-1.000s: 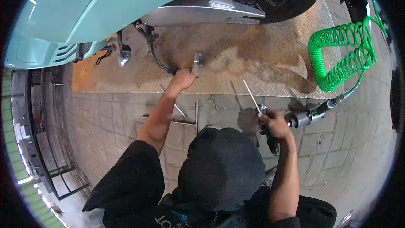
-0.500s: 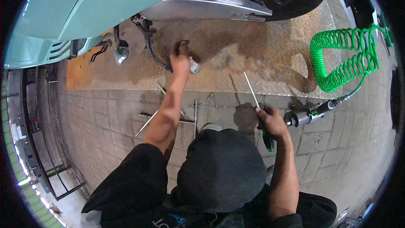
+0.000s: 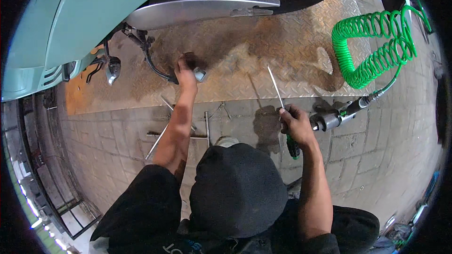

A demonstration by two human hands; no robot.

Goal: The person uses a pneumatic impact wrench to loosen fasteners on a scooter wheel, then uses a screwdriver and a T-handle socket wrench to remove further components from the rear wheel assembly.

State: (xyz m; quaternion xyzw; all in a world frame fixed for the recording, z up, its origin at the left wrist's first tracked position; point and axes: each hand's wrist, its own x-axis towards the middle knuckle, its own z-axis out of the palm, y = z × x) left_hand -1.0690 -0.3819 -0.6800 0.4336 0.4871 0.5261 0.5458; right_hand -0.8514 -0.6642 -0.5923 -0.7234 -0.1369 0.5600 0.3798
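My right hand [image 3: 297, 124] is closed round a screwdriver [image 3: 275, 84]. Its bare shaft points away from me over the edge of the metal plate, and the green and black handle comes out below my fist. Farther left, my left hand [image 3: 187, 73] reaches low over the rusty plate. A small silver-grey piece [image 3: 200, 75] shows at its side, and a black curved bar [image 3: 157, 69] runs from under the vehicle to my wrist. The fingers are dark and blurred, so their grip cannot be made out. Above both hands stands a mint-green scooter-like vehicle [image 3: 110, 7] with a silver lower cover [image 3: 183, 13].
The rusty tread plate [image 3: 226, 87] lies on grey paving. An air impact wrench [image 3: 329, 121] rests right of my right hand, joined to a coiled green hose [image 3: 346, 59]. Metal cross-handled wrenches [image 3: 207, 129] lie below my left forearm. A dark metal frame [image 3: 44, 174] stands far left.
The view has shifted, so the vehicle, hose and tools sit farther left. The screwdriver is still in my right hand, its shaft slightly more upright. My left hand stays beside the silver-grey piece.
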